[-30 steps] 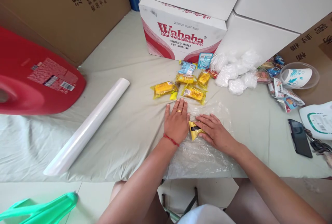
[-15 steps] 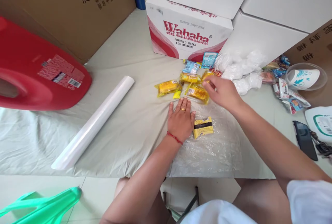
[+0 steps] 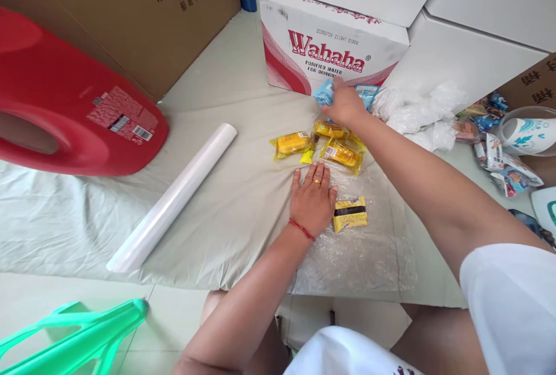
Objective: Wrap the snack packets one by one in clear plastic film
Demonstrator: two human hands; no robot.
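The blue packet (image 3: 324, 93) is at the front of the Wahaha box (image 3: 332, 51), pinched at its right side between thumb and fingers of the right hand (image 3: 345, 103). This edge grip probably suits a soft, flat wrapper; whether the packet is clear of the desk (image 3: 243, 213) cannot be told.

The left hand (image 3: 313, 201) lies flat, fingers extended, grasping nothing. It is placed at the left side of the clear film (image 3: 360, 259), presumably to keep the thin sheet from shifting. The yellow packet (image 3: 350, 214) lies on the film, seam up, just beside the left thumb, where the flat hand leaves it uncovered.

The yellow snacks (image 3: 341, 155) are grouped between the left hand and the box, within easy reach. The white roll (image 3: 174, 195) lies diagonally to the left, well apart from both hands, leaving the working area unobstructed.
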